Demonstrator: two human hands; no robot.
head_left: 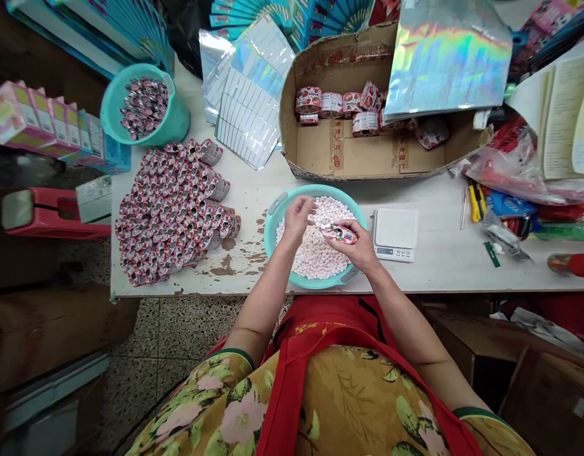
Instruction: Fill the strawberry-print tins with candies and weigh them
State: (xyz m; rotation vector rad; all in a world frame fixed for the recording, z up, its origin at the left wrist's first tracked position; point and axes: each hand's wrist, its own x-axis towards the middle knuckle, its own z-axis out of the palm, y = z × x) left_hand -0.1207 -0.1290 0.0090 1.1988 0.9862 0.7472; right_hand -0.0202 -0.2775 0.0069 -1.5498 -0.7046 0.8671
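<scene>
My right hand [360,246] grips a small red-and-white printed tin [339,234] over a teal basin [273,218] filled with pale pink and white candies [315,253]. My left hand [298,215] hovers just above the tin with its fingers pinched together on a few candies. Both hands are over the middle of the basin. A large stack of the same tins [173,212] lies on its side on the table to the left.
A small white scale [395,234] sits right of the basin. Behind it is a cardboard box [320,152] with several tins, and holographic sheets [446,57]. A teal bucket of lids [144,107] stands at back left. Tools and wrappers [491,209] clutter the right.
</scene>
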